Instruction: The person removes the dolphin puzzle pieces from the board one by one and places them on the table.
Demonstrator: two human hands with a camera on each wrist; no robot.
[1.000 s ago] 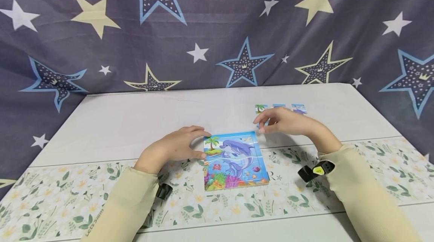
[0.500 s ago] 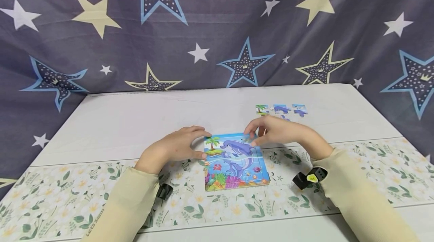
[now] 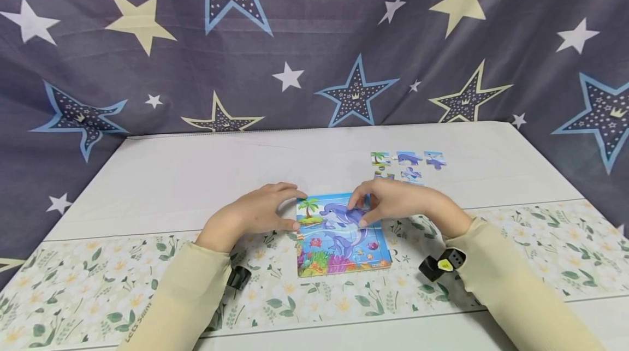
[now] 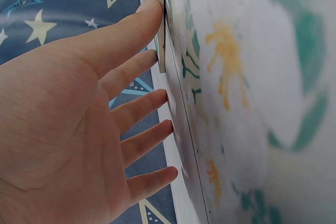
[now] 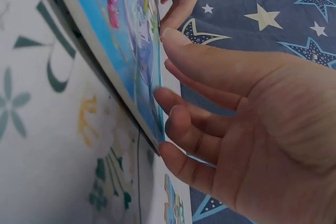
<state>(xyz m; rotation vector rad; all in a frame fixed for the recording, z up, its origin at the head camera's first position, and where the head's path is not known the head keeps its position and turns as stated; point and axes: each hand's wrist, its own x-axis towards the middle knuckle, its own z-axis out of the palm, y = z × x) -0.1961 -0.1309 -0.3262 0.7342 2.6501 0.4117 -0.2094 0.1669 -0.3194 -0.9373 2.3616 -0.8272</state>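
A square dolphin puzzle board (image 3: 316,244) lies flat on the table in the head view, showing dolphins, a palm tree and coral. At its left side is my left hand (image 3: 257,210), thumb against the left edge and index fingertip at the upper left corner. The left wrist view shows that hand (image 4: 79,114) with straight, spread fingers beside the board's thin edge (image 4: 161,51). Over the board's upper right part reaches my right hand (image 3: 395,198), partly covering the picture. In the right wrist view its loosely bent fingers (image 5: 194,135) are close to the board's surface, with no piece visible between them.
Several loose puzzle pieces (image 3: 409,158) lie behind the right hand, the nearer ones partly covered by it. A flowered band (image 3: 162,269) crosses the white table (image 3: 221,160). Behind the table hangs a dark cloth (image 3: 314,29) with stars.
My right hand has moved left and nearer, from beside the loose pieces to over the board, uncovering several pieces behind it. The left hand and board have stayed in place.
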